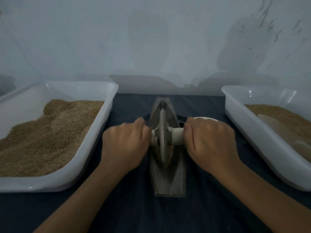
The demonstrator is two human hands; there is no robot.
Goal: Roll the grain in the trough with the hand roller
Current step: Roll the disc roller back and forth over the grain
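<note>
Out to the left of my hands I see a white plastic tray (110, 105) heaped unevenly with brown husk-like material (50, 137), piled higher toward its far side. Well to the right of my hands sits a second white tray (252, 130) holding the same brown stuff (276, 113), with a pale scoop-like piece (272, 121) lying on it. Just beyond my right hand, the rim of a small white bowl (204, 118) peeks out. A dark blue cloth (134, 207) covers the table, and a pale, stained wall (151, 39) rises behind.
</note>
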